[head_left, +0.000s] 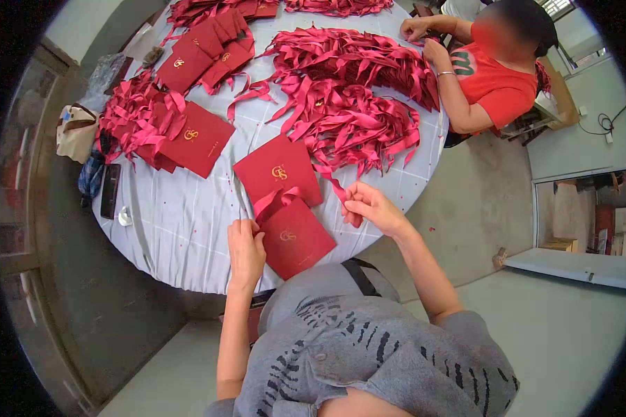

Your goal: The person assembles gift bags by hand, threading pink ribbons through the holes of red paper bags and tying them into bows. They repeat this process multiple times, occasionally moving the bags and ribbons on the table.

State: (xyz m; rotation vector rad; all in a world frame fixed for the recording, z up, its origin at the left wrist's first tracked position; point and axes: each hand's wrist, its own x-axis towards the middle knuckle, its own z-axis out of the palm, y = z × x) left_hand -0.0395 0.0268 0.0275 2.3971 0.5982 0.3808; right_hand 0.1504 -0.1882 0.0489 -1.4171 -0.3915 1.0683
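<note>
The bag is laid flat at the counter's near edge, crossed at its top by a ribbon and adjoined beyond by a second bag. At its left side the left hand is curled, its grip hidden; to its upper right, a strip is pinched in the right hand's bent fingers, with a ribbon heap piled beyond.

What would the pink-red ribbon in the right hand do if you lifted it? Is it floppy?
The ribbon is probably floppy, since it bends and twists beside the right hand. It looks light, being only a thin, narrow strip. It may be a bit slippery too, judging by the soft sheen on the ribbons heaped in the pile.
</note>
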